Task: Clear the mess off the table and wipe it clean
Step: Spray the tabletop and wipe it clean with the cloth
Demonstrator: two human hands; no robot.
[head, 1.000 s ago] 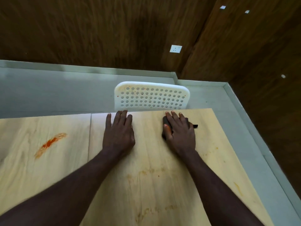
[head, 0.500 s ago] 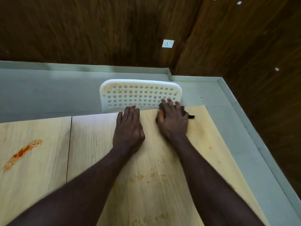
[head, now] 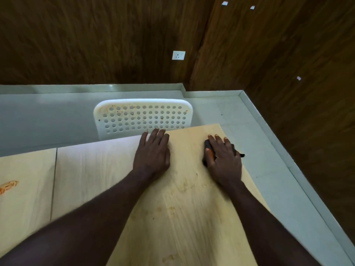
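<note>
The person's right hand (head: pixel 224 160) lies flat on a dark wiping cloth (head: pixel 207 148), fingers straight and pressing it to the wooden table (head: pixel 192 217), just right of the white perforated chair back (head: pixel 142 116) and on the near side of it. The left hand (head: pixel 153 152) rests spread and flat on the bare wood directly in front of the chair, holding nothing. It looks like a brace.

Wiping seems under way. Faint brownish streaks (head: pixel 184 187) remain nearer the person than the chair, and an orange smear (head: pixel 7 187) sits far to the chair's left. To do this well, the person should keep the palm's weight even over the cloth, overlap the strokes and draw the residue inward, not off the edge.
</note>
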